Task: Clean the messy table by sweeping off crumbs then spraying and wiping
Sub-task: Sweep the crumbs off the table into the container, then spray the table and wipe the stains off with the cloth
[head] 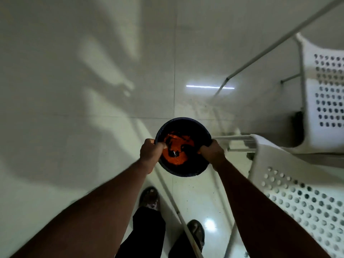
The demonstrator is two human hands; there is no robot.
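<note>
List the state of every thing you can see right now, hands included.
Dark bucket: upright, open-topped, held at its rim from both sides; lifted or on the floor, cannot tell.
Orange debris: lying inside the bucket, mixed with black scraps.
Left hand: gripping the bucket's left rim.
Right hand: gripping the bucket's right rim.
Near white perforated chair: upright, unoccupied.
Far white perforated chair: upright, unoccupied.

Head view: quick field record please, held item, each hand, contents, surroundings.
held item: dark round bin, gripped at opposite sides of its rim
left hand: grips the rim's left side
right hand: grips the rim's right side
contents: orange mass with dark bits, too blurred to identify
surroundings: tiled floor, two white perforated chairs on the right
table: not in view
</note>
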